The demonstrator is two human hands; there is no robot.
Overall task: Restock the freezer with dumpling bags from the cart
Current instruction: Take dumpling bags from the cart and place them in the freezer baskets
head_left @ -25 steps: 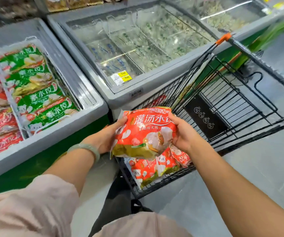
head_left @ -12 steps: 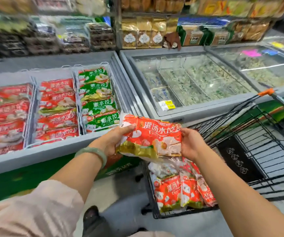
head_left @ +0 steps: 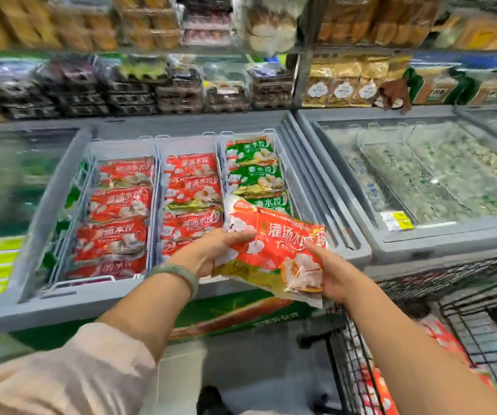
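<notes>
Red dumpling bag point(head_left: 274, 250), pinched at both ends by left hand point(head_left: 211, 253) and right hand point(head_left: 332, 275), curled fingers hidden beneath; cart point(head_left: 349, 359) cropped.

place: shop | evidence: chest freezers point(head_left: 61, 310), stocked shelves point(head_left: 121, 52), wire cart point(head_left: 349, 369)

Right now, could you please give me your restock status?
Left hand and right hand both gripping red dumpling bag. Bag over front edge of open freezer, near green dumpling bags. Nothing blocking bins.
</notes>
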